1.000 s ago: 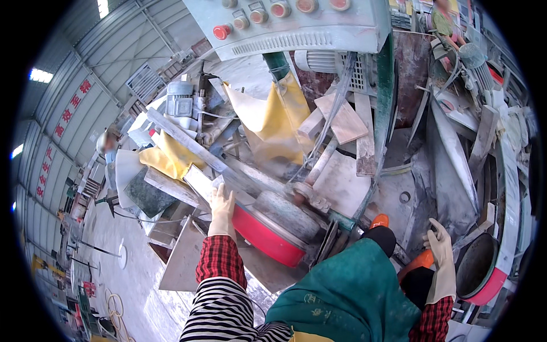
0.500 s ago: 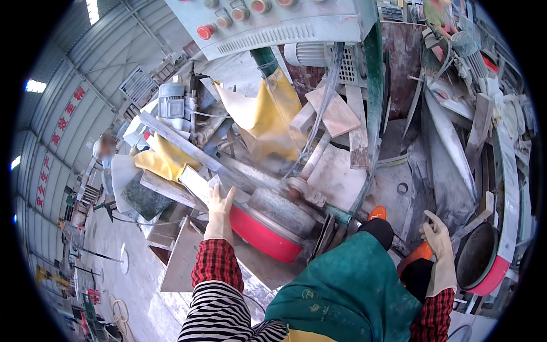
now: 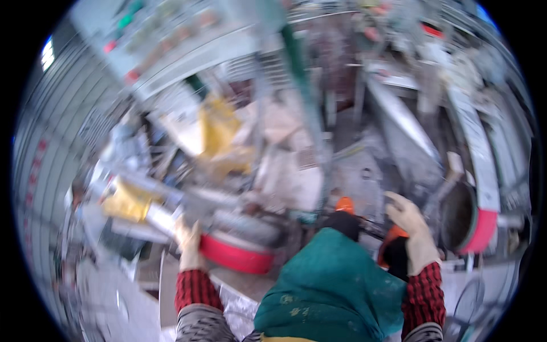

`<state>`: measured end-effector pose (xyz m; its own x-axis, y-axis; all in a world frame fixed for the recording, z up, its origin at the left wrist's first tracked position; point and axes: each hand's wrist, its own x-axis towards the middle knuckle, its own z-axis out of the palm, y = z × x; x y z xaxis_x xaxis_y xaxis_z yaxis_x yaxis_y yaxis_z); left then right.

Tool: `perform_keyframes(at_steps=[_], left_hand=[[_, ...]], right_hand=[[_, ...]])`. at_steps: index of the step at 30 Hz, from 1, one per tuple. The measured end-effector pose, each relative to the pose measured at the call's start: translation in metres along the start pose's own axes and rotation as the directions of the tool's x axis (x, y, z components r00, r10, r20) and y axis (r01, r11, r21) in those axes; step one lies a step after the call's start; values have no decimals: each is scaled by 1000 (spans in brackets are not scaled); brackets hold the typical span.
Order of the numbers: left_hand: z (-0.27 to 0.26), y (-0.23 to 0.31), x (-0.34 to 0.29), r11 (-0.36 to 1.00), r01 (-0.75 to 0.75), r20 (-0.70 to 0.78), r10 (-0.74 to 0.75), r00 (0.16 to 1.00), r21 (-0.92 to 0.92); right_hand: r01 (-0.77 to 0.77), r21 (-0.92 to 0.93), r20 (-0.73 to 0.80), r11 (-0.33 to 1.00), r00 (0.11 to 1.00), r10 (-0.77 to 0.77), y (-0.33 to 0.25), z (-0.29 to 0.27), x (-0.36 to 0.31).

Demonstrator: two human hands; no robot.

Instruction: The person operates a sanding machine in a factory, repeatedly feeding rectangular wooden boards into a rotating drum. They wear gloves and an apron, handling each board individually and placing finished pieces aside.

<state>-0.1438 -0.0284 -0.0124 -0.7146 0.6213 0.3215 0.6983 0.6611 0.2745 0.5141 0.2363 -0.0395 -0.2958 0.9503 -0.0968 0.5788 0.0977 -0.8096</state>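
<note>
My left hand [image 3: 189, 246], in a cream glove, is at the near end of a pale board [image 3: 162, 220], left of a wheel with a red rim band [image 3: 236, 255]. Its fingers look spread; blur hides whether they touch the board. My right hand [image 3: 415, 231], gloved the same way, hangs in the air on the right with its fingers stretched out and nothing in them. Close by it on the right is a second wheel with a red-banded rim [image 3: 480, 231]. A green apron [image 3: 330, 285] covers my front, between the two forearms.
A grey control box [image 3: 188, 54] with coloured buttons spans the upper left. Yellow sheets [image 3: 217, 128] drape over the machinery below it. A green post [image 3: 296, 74] rises past the box. Orange footwear [image 3: 343, 205] shows beyond my apron.
My view has swung to the right and blurred, so the machine parts sit farther left in it. My right hand has risen slightly in view. The left hand stays beside the red-banded wheel.
</note>
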Motion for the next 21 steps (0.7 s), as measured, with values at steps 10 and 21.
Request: perform_keyframes(at_steps=[10,21], left_hand=[[-44,116,-61,827,61,-11,-81,997,-559],[-89,245,-91,527,-84,147,383,912,-846]], right_hand=[[-57,-250,124,967,988,90,-27,-5,-8],[-53,680,162,731,984,-79,-38,59,26]])
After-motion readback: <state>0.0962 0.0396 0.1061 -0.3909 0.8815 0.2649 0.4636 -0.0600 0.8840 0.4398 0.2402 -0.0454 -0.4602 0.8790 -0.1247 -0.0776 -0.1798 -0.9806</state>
